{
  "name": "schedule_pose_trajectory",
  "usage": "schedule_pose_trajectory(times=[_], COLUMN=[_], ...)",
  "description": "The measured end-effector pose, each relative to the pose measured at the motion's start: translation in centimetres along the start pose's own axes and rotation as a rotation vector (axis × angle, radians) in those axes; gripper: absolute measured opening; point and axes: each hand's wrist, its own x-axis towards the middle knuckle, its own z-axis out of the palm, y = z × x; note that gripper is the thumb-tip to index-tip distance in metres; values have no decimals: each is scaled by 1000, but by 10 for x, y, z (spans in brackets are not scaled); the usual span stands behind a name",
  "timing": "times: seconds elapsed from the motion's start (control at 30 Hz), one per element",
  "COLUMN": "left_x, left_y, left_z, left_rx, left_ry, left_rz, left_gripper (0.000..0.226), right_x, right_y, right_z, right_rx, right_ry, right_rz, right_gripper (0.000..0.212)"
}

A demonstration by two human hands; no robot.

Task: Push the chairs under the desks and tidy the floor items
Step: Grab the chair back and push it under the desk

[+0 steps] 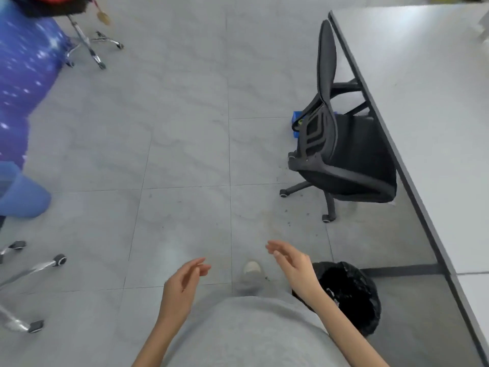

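A black office chair (341, 144) stands at the right, its seat partly tucked under the edge of the grey desk (428, 102), its backrest facing the open floor. A small blue box (297, 120) lies on the floor behind the chair's back. My left hand (182, 284) and my right hand (293, 263) hang in front of my body at the bottom centre, fingers relaxed and holding nothing, well short of the chair.
A bin lined with a black bag (349, 295) sits beside the desk near my right arm. Chrome chair bases stand at the top left (90, 46) and lower left (31, 271). A blue starry bag (23, 72) and a blue stool (21, 194) lie along the left edge.
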Motion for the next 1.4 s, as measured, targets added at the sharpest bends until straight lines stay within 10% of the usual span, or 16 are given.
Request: schedule_pose_trajectory(times=[0.43, 1.1, 1.4], left_x=[239, 662, 714], left_y=[69, 346, 426], left_z=[-19, 130, 261], left_rx=[-91, 329, 624], left_ry=[198, -687, -1066], left_rz=[-86, 453, 1100], left_gripper=[28, 23, 33], right_x=[299, 491, 517], right_y=[-107, -165, -186], right_z=[-23, -149, -220], right_rx=[-68, 121, -144], right_ry=[-52, 726, 1135], right_rz=[-81, 126, 314], right_gripper=[25, 29, 33])
